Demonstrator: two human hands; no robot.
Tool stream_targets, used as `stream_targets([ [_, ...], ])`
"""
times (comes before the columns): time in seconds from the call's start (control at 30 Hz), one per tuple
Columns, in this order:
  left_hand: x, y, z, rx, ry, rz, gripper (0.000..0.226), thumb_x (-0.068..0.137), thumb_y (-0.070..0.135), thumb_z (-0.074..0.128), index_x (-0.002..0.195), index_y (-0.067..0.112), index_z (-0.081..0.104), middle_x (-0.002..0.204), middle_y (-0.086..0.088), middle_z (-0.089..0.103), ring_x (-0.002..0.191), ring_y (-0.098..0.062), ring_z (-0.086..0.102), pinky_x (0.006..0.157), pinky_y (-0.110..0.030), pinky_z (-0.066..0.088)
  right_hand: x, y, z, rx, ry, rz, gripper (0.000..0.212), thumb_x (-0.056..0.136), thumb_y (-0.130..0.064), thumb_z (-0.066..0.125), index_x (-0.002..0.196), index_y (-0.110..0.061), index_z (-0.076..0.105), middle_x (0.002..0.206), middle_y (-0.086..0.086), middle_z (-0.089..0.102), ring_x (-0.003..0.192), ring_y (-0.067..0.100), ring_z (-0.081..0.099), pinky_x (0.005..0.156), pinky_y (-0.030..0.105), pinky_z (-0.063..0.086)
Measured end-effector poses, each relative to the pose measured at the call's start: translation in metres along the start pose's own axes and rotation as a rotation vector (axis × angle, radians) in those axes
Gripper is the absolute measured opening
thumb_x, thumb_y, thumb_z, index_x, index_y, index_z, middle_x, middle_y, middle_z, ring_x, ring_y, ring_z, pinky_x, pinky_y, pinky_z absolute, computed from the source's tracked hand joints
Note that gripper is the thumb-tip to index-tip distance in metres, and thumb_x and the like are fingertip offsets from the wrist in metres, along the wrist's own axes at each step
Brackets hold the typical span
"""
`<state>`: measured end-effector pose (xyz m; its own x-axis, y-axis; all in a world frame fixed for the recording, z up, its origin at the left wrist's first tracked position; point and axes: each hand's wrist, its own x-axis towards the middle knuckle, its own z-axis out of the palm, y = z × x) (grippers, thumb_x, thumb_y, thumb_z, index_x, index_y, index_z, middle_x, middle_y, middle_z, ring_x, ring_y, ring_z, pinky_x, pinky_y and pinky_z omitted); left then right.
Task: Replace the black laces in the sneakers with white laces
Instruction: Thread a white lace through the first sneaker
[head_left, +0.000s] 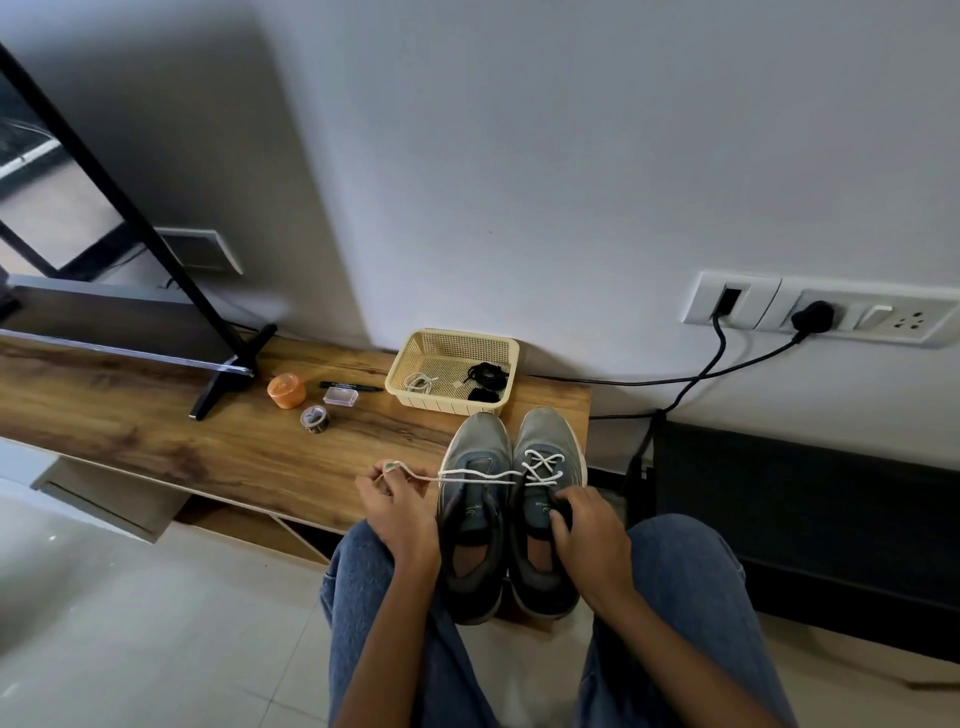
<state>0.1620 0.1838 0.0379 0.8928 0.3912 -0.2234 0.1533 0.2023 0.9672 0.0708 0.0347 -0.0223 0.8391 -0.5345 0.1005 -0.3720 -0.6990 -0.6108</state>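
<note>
Two grey sneakers stand side by side at the near end of the wooden table (208, 447), toes toward the wall. The right sneaker (545, 499) has a white lace (543, 467) crossed through its front eyelets. Both lace ends run left across the laceless left sneaker (475, 499). My left hand (397, 512) pinches those ends, pulled taut to the left. My right hand (584, 535) grips the right sneaker's tongue and collar. A cream basket (452, 402) behind the shoes holds black laces (485, 379) and another white lace (418, 383).
On the table to the left lie an orange round container (286, 390), a tape roll (315, 418), a small clear box (340, 397) and a black pen (350, 386). A TV stand foot (228, 379) stands further left. Cables hang from the wall sockets (826, 317) on the right.
</note>
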Motion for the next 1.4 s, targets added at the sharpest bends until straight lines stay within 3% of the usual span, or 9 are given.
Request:
stream_targets([
  [0.13, -0.002, -0.007, -0.005, 0.269, -0.111, 0.030, 0.017, 0.100, 0.021, 0.043, 0.093, 0.012, 0.056, 0.067, 0.003, 0.060, 0.062, -0.015, 0.058, 0.064, -0.030, 0.045, 0.000, 0.000, 0.001, 0.002, 0.000, 0.007, 0.015, 0.086, -0.015, 0.063, 0.101, -0.011, 0.062, 0.100, 0.003, 0.061, 0.094, 0.021, 0.057, 0.070, 0.032, 0.046],
  [0.4, 0.010, -0.020, 0.021, 1.252, -0.528, 0.483, 0.027, 0.099, 0.028, 0.046, 0.123, 0.033, 0.057, 0.132, 0.005, 0.055, 0.131, -0.018, 0.036, 0.106, -0.041, 0.020, 0.003, 0.003, 0.001, 0.031, -0.024, 0.014, 0.016, 0.087, -0.019, 0.062, 0.102, -0.013, 0.062, 0.102, 0.000, 0.060, 0.097, 0.019, 0.056, 0.073, 0.032, 0.047],
  [0.57, 0.025, -0.027, 0.027, 1.570, -0.678, 0.479, 0.030, 0.100, 0.041, 0.041, 0.116, 0.028, 0.063, 0.148, 0.007, 0.038, 0.141, -0.020, 0.018, 0.114, -0.050, 0.005, 0.004, 0.006, 0.001, 0.051, -0.035, 0.012, 0.013, 0.087, -0.019, 0.063, 0.099, -0.014, 0.062, 0.099, -0.001, 0.059, 0.094, 0.017, 0.056, 0.070, 0.028, 0.044],
  [0.7, 0.026, -0.003, 0.027, 1.394, -0.542, 0.421, 0.041, 0.100, 0.046, 0.033, 0.093, 0.024, 0.067, 0.115, 0.004, 0.061, 0.128, -0.018, 0.039, 0.111, -0.050, 0.008, 0.004, 0.008, 0.001, 0.075, -0.020, 0.022, 0.013, 0.086, -0.019, 0.064, 0.099, -0.015, 0.062, 0.098, -0.002, 0.059, 0.091, 0.016, 0.056, 0.070, 0.027, 0.044],
  [0.87, 0.033, 0.041, 0.024, 0.952, -0.395, 0.357, 0.044, 0.099, 0.047, 0.038, 0.069, 0.022, 0.057, 0.064, 0.007, 0.054, 0.072, -0.012, 0.051, 0.106, -0.051, 0.029, 0.004, 0.009, 0.004, 0.079, -0.014, 0.022, 0.014, 0.085, -0.019, 0.065, 0.099, -0.015, 0.063, 0.096, -0.002, 0.060, 0.091, 0.016, 0.058, 0.073, 0.029, 0.048],
  [1.07, 0.020, 0.081, 0.031, 0.277, -0.552, 0.214, 0.035, 0.101, 0.026, 0.045, 0.072, 0.012, 0.059, 0.097, -0.004, 0.074, 0.097, -0.012, 0.068, 0.080, -0.014, 0.045, 0.004, 0.008, 0.004, 0.072, -0.016, 0.023, 0.014, 0.085, -0.021, 0.066, 0.098, -0.016, 0.062, 0.096, -0.003, 0.060, 0.090, 0.014, 0.057, 0.071, 0.029, 0.049],
  [1.17, 0.002, 0.078, 0.040, 0.061, -0.625, 0.094, 0.028, 0.100, 0.020, 0.047, 0.078, 0.010, 0.061, 0.085, -0.003, 0.074, 0.082, -0.014, 0.070, 0.076, -0.018, 0.052, 0.004, 0.007, 0.003, 0.071, -0.020, 0.026, 0.013, 0.086, -0.022, 0.065, 0.097, -0.017, 0.062, 0.095, -0.004, 0.060, 0.089, 0.014, 0.057, 0.070, 0.025, 0.046],
  [1.27, -0.016, 0.062, 0.048, 0.052, -0.660, 0.028, 0.023, 0.099, 0.019, 0.049, 0.081, 0.008, 0.059, 0.070, 0.000, 0.066, 0.059, -0.009, 0.059, 0.063, -0.022, 0.052, 0.005, 0.006, 0.001, 0.096, -0.028, 0.067, 0.014, 0.086, -0.021, 0.064, 0.100, -0.015, 0.063, 0.098, -0.004, 0.061, 0.090, 0.012, 0.057, 0.069, 0.021, 0.040],
  [1.4, -0.028, 0.033, 0.056, 0.312, -0.713, 0.075, 0.014, 0.095, 0.018, 0.058, 0.089, 0.007, 0.064, 0.076, -0.001, 0.069, 0.054, -0.006, 0.056, 0.050, -0.013, 0.044, 0.009, 0.008, -0.003, 0.172, -0.053, 0.182, 0.023, 0.085, -0.019, 0.062, 0.107, -0.013, 0.064, 0.104, -0.002, 0.061, 0.094, 0.012, 0.056, 0.072, 0.022, 0.039],
])
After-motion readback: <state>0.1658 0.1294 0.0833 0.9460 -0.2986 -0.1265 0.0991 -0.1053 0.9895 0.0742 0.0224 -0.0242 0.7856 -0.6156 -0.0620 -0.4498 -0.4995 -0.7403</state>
